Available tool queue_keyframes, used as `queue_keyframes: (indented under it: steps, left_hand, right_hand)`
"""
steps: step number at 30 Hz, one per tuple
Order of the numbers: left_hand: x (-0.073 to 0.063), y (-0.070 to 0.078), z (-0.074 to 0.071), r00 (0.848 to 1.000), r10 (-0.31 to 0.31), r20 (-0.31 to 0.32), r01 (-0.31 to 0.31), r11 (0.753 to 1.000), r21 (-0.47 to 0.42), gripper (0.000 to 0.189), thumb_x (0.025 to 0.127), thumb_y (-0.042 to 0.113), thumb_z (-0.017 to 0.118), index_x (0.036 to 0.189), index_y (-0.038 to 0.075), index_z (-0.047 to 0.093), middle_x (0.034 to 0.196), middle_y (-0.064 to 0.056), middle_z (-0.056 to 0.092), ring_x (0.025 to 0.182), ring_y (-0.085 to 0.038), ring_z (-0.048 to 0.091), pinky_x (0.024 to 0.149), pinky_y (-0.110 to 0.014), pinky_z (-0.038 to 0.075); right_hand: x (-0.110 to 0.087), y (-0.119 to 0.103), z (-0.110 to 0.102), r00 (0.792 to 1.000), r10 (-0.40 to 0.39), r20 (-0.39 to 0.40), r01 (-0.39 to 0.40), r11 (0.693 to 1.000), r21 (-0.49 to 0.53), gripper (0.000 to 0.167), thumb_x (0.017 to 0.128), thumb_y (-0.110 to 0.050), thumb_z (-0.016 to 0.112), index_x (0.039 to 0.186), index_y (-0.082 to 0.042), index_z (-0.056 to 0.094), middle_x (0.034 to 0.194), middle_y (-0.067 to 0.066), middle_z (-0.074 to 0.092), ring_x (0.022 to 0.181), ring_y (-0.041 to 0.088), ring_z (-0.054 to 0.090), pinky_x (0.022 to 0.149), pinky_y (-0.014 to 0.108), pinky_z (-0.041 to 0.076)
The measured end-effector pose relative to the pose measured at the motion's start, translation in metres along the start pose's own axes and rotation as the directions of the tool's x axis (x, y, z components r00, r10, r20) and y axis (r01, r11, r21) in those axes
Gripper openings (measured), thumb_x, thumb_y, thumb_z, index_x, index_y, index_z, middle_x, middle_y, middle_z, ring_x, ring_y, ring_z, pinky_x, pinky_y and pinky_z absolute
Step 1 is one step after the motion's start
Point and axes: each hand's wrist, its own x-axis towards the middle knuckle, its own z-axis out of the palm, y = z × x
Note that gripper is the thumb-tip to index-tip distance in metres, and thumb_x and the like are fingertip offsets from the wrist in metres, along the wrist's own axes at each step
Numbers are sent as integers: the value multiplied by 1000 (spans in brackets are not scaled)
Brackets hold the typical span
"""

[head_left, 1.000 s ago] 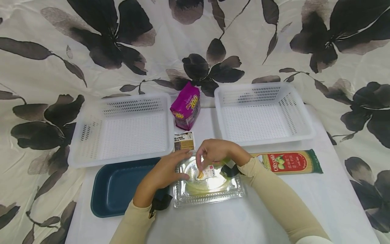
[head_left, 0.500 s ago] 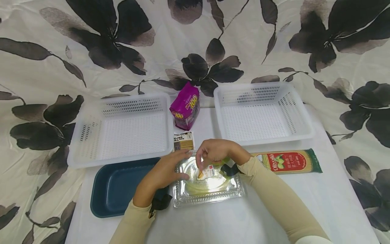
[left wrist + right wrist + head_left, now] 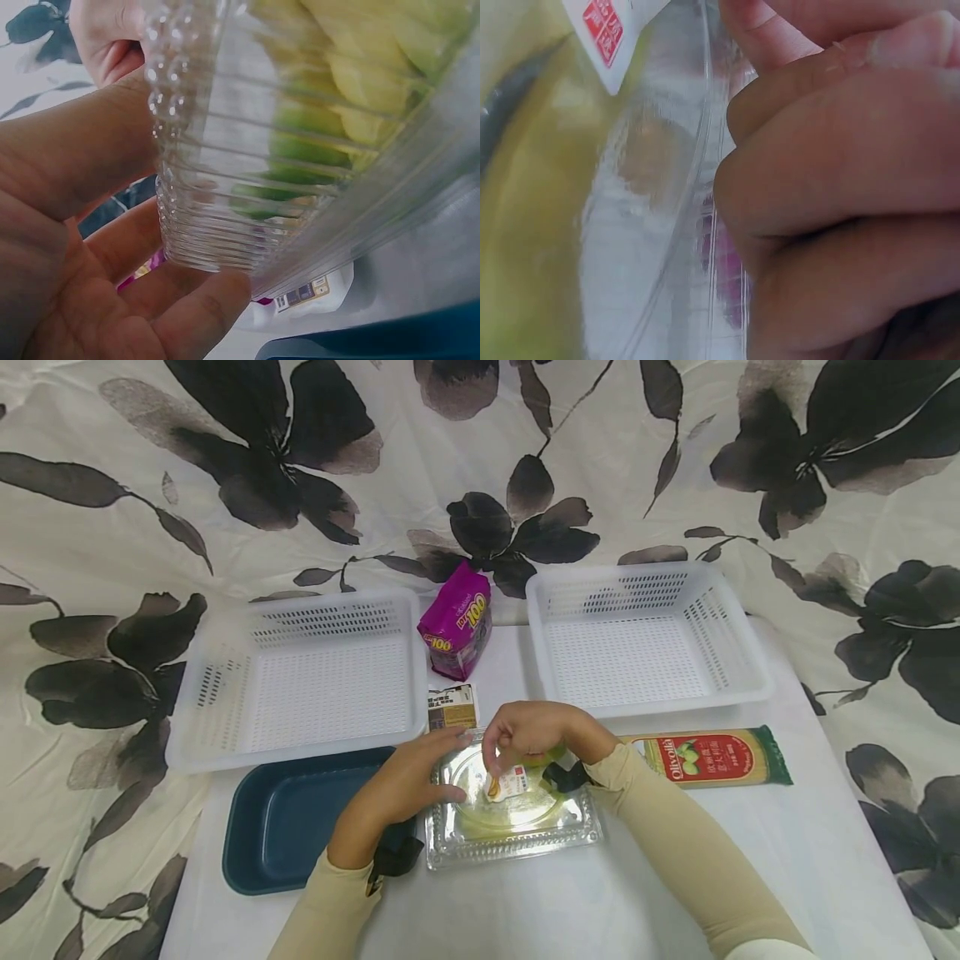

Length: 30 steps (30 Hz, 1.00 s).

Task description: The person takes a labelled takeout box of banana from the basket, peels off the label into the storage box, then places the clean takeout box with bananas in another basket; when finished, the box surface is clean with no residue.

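A clear plastic clamshell box point(image 3: 517, 839) lies in the middle of the table, with yellow-green fruit point(image 3: 367, 67) inside. On its lid is a small white label point(image 3: 512, 785) with an orange picture and red print. My left hand point(image 3: 408, 781) grips the box's left side; in the left wrist view its thumb lies over the ridged rim and the fingers curve below. My right hand point(image 3: 532, 731) reaches over the lid, thumb and forefinger pinching at the label's left edge. Its other fingers point(image 3: 840, 157) are curled close to the lid in the right wrist view.
Two white perforated baskets point(image 3: 300, 747) point(image 3: 660, 703) stand at the back, a purple packet point(image 3: 457, 622) between them. A brown-and-white packet point(image 3: 452, 706) lies behind the box. A dark blue tray point(image 3: 300, 827) is left, a spaghetti pack point(image 3: 712, 758) right.
My right fingertips have shifted very slightly back at the label's edge. The left hand and the box stay where they were.
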Motion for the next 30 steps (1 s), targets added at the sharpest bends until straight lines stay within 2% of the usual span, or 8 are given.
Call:
queue_keyframes:
  steps: [5,11,16,24,27,30]
  left_hand:
    - [0,0,0,1000,6,1,-6,1000,8,77,81,24,86,149,11,52,158,-14,46,148,-38,41,117,-60,37]
    - [0,-1,0,1000,12,-1,-12,1000,19,77,81,25,86,149,11,53,158,-15,47,148,-38,41,117,-60,37]
    - [-1,-1,0,999,41,-15,-41,999,27,75,81,24,86,147,8,54,156,-17,49,146,-39,43,116,-60,38]
    - [-1,-2,0,998,64,-17,-64,998,30,73,82,24,86,146,6,55,155,-17,49,146,-38,44,116,-59,38]
    - [-1,0,-2,998,57,-9,-56,998,37,73,82,24,85,146,7,55,156,-17,48,146,-38,43,117,-60,38]
    - [-1,2,-3,1000,25,4,-25,999,46,74,83,26,85,148,9,54,159,-17,44,148,-39,41,117,-61,37]
  right_hand:
    - [1,2,-1,999,-7,-49,7,1000,13,8,91,-13,75,94,-5,76,48,-8,42,36,4,35,43,21,34]
    - [2,2,0,998,-5,-55,8,999,44,10,91,-14,75,95,-5,75,47,-8,44,36,4,35,41,21,33]
    - [1,1,0,998,6,-55,-3,998,61,8,91,-12,75,94,-5,75,47,-7,45,36,5,36,42,21,34]
    - [0,-2,1,996,-5,-88,6,1000,4,8,90,-15,77,95,-8,77,48,-8,42,38,4,37,45,20,35]
    - [-1,-4,2,993,-22,-117,17,999,-44,6,89,-16,77,94,-12,78,51,-8,42,44,5,38,49,20,35]
    - [-4,-6,3,989,-41,-142,34,998,-52,5,89,-17,78,92,-13,77,55,-7,45,51,6,39,52,20,36]
